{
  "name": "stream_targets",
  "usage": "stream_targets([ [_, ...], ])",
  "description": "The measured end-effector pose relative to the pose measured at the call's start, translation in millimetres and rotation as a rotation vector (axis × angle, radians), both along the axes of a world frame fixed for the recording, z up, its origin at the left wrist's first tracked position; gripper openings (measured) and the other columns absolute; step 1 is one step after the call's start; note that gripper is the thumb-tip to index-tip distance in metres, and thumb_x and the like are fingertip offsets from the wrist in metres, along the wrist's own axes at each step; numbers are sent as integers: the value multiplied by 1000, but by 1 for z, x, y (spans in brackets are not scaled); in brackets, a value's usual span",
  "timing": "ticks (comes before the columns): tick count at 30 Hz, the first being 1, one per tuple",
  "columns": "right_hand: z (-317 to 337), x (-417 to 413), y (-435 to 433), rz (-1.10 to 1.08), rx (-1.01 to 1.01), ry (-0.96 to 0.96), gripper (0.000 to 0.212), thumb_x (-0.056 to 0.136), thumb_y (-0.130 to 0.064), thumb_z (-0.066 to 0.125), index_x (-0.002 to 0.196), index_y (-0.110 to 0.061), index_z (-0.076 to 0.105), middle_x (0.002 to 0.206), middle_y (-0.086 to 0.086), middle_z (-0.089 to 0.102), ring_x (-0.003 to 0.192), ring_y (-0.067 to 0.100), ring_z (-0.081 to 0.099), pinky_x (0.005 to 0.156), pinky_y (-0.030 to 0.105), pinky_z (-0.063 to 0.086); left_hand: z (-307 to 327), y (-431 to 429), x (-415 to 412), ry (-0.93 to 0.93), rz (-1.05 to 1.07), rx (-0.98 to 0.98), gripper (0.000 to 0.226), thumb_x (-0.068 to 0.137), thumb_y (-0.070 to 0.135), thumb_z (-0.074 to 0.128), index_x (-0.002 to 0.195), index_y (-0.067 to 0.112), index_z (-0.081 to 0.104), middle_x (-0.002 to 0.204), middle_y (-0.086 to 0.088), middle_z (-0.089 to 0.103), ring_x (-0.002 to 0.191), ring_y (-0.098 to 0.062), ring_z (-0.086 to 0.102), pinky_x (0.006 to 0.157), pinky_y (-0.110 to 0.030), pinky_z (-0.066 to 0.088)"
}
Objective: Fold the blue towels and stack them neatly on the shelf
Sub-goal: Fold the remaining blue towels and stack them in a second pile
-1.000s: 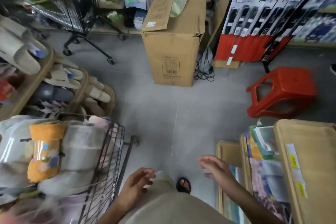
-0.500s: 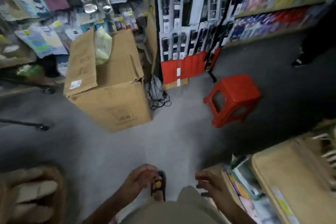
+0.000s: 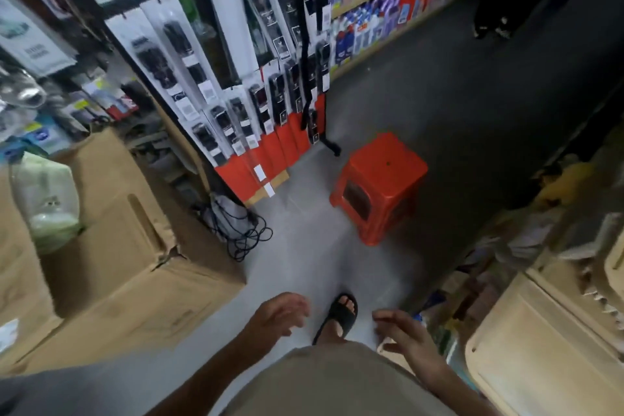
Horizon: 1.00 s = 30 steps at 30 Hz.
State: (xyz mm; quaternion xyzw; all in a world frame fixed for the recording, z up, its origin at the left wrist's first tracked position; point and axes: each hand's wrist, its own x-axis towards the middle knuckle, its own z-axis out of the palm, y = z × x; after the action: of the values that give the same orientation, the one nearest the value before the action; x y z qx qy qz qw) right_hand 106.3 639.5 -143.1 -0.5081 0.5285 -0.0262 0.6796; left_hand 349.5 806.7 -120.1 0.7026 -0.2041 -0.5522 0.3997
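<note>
Left hand [image 3: 280, 312]: low in view, palm down, fingers loosely spread and a little curled, holding nothing. Right hand [image 3: 405, 334]: same height, fingers apart and relaxed, also holding nothing. The two are apart, one on each side of a thigh in beige shorts [image 3: 331, 382].

Between the hands, on the grey floor [image 3: 304, 263]: one foot in a black sandal [image 3: 339, 314].

Left of the left hand: a large cardboard box [image 3: 128, 246], top flaps partly open, with a pale green and white pack [image 3: 47, 199] on top. Behind the box's far corner, a tangle of black cables [image 3: 243, 233] on the floor.

Ahead: a red plastic stool [image 3: 381, 179], upright, well apart from both hands. Just left of it, a hanging rack [image 3: 236, 78] of long packaged items, red cards along the bottom row. Farther back, a shelf of bottles [image 3: 381, 10], blue, red and white.

Right of the right hand: beige trays [image 3: 540, 348] at the frame edge, with blurred packaged goods beside them.

Blue towels: cannot make them out; the goods at right are too blurred to identify.
</note>
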Motion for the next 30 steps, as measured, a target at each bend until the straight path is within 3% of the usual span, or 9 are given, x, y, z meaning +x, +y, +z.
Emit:
stream_targets([
  [2,2,33,-37,42,-6,-28,14,90,-8,72,92,-20,79,87,-1,76,84,15,70,72,33,54,-4,-11,18,-16,73,19,19,95,32,61,108,23,71,107,0,75,91,-18,70,73,-25,52],
  [4,1,63,-73,98,-15,-38,12,91,-7,71,96,-16,77,91,1,77,86,14,70,69,27,53,-9,-22,37,-29,128,32,19,102,16,55,109,23,72,110,-4,73,93,-18,71,75,-23,56],
  [7,6,98,-119,114,-31,-43,11,92,-4,70,100,-10,75,96,1,76,86,10,70,68,23,54,-12,-49,66,-13,249,28,20,101,1,52,109,6,69,105,-17,72,95,-34,67,82,-35,55],
  [11,13,133,-179,76,-34,-47,12,92,-8,71,94,-18,77,93,-5,76,88,12,70,72,25,55,-8,-126,104,16,239,39,18,101,11,55,112,10,68,103,-10,75,95,-30,70,82,-38,51],
  [14,15,140,-217,-9,-37,-48,11,91,-15,74,92,-25,77,96,-7,76,92,12,70,75,27,56,-11,-199,134,-6,69,29,18,102,19,54,113,15,69,106,-4,74,96,-24,71,81,-36,54],
  [17,21,134,-246,-206,-31,-56,15,82,-26,73,96,-19,75,99,-5,75,95,15,69,76,29,55,-15,-289,164,-30,-159,50,14,102,20,58,109,21,70,105,0,75,96,-22,71,79,-32,54],
  [22,30,111,-272,-603,-14,-5,13,97,-1,62,105,-3,72,100,9,73,89,13,70,70,21,54,-12,-463,180,-21,-652,29,13,98,7,60,109,10,69,101,-5,75,88,-8,71,73,-16,51],
  [27,53,82,-304,-919,-15,-24,11,94,-6,68,103,-9,74,90,1,77,84,10,72,71,21,53,22,-614,117,-126,-1038,-194,20,94,-7,59,105,9,65,98,-7,70,83,-4,65,71,-11,46],
  [30,68,51,-345,-1009,-58,-57,12,95,-9,68,106,-9,73,92,0,77,85,11,73,67,20,53,45,-687,51,-144,-1148,-357,24,93,-10,59,106,10,65,103,-12,70,95,-15,64,82,-18,49],
])
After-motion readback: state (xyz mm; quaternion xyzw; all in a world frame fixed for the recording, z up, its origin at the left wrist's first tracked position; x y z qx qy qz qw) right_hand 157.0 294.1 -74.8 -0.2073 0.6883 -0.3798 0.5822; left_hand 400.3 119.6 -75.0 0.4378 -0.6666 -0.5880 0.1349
